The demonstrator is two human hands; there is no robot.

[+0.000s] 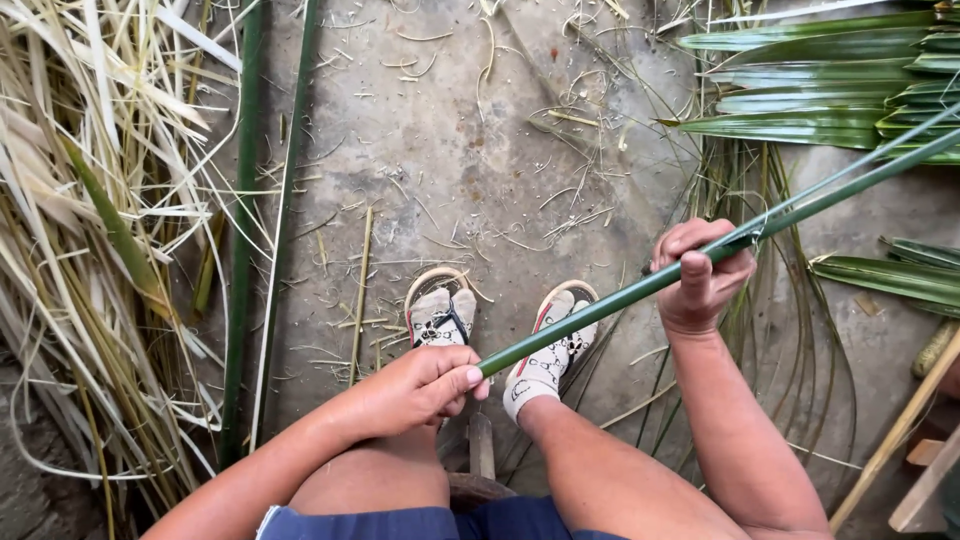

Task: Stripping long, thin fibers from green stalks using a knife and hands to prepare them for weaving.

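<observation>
A long green palm stalk (610, 300) runs diagonally from lower middle to upper right. My left hand (425, 385) grips its near end above my knees. My right hand (700, 275) is closed around the stalk farther up, where a thin green strip (850, 170) splits away from it and runs to the upper right. My feet in socks and sandals (440, 315) rest on the concrete floor below the stalk.
A heap of dry pale leaf strips (90, 250) fills the left side. Two long green stalks (262, 230) lie beside it. Green palm leaflets (830, 90) lie at the upper right and right. Thin green ribs (745, 190) curve on the floor. Wooden pieces (925, 470) stand at the lower right.
</observation>
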